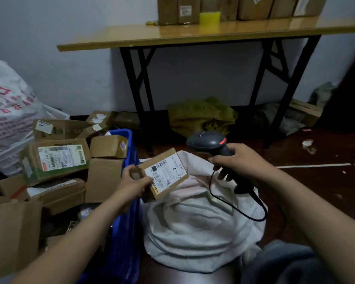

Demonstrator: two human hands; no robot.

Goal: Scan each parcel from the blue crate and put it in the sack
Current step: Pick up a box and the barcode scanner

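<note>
I can make out just one mark: a handwritten "4-2" on the white label of the parcel at frame centre. The printed lines beside it, the green-edged box's sticker at left and the red characters on the white bag are too blurred to read.

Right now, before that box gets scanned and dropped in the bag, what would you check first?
1. The left hand grips the parcel: ok.
2. The label faces up: ok.
3. The right hand grips the scanner: ok.
4. The scanner is aimed at the label: cannot tell.
5. The sack sits below the parcel: ok.
6. The cable is clear of the sack: not ok, it loops across it.
</note>
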